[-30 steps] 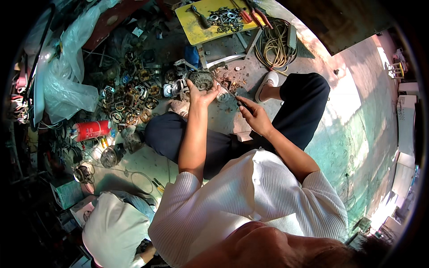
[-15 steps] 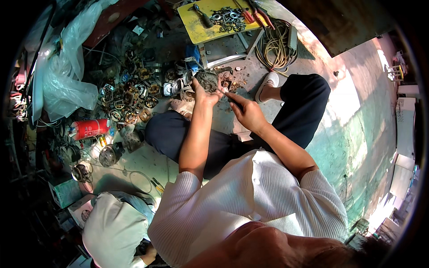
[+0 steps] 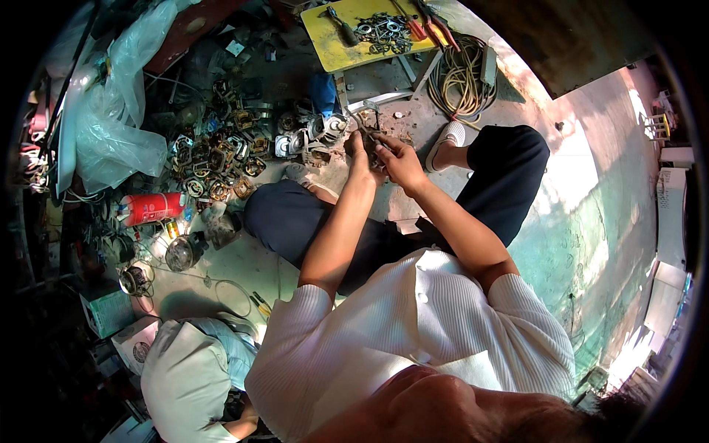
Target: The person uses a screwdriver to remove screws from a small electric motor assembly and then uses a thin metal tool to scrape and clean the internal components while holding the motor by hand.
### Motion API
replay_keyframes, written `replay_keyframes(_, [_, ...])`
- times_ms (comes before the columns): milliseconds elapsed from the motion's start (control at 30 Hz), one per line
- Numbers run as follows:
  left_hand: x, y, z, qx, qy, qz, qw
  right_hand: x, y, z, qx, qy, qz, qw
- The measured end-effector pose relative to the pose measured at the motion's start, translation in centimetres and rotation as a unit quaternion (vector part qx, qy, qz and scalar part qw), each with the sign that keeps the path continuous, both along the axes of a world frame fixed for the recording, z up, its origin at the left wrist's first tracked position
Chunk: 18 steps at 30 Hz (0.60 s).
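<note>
My left hand (image 3: 362,156) is closed around a dark, grimy metal part (image 3: 371,140), held up in front of my knees. The part is turned mostly edge-on, and my fingers cover much of it. My right hand (image 3: 402,165) meets it from the right side, fingers bent and pressed together against the part. Whatever sits inside the right fingers is hidden; no tool shaft shows clearly. Just beyond my left hand, several silvery metal housings (image 3: 294,143) lie on the floor.
A yellow low table (image 3: 329,52) at the far side bears metal rings, a screwdriver (image 3: 342,27) and red-handled pliers (image 3: 441,26). Coiled cable (image 3: 453,88) lies beside it. Scrap parts (image 3: 221,159) and a red cylinder (image 3: 153,209) are on the left. Another person (image 3: 188,380) crouches lower left.
The metal part has turned from showing its round face to nearly edge-on. My right hand has moved up against it; the dark-handled tool it held earlier is no longer clearly visible.
</note>
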<state>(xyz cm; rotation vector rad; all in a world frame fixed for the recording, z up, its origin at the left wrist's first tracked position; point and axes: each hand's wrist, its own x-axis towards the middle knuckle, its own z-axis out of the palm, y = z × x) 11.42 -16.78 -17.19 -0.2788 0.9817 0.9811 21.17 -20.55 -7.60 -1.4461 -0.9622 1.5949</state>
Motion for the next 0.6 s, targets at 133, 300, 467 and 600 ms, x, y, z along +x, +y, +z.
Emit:
replay_keyframes(133, [-0.2, 0.6, -3.2, -0.038, 0.065, -0.005, 0.997, 1.8, -1.7, 0.3, -0.028, -0.058, 0.035, 0.997])
replay_keyframes(300, [-0.9, 1.3, -5.1, -0.027, 0.165, 0.019, 0.986, 4.6, -3.4, -0.4, 0.059, -0.175, 0.106, 0.977])
replay_keyframes(467, [-0.4, 0.7, -4.7, 0.045, 0.337, 0.075, 0.937, 6.2, -4.6, -0.7, 0.177, -0.339, 0.152, 0.912])
replay_keyframes(600, [-0.1, -0.1, -2.7, 0.025, 0.402, 0.07, 0.913, 6.4, -5.5, 1.9, 0.14, -0.411, 0.196, 0.879])
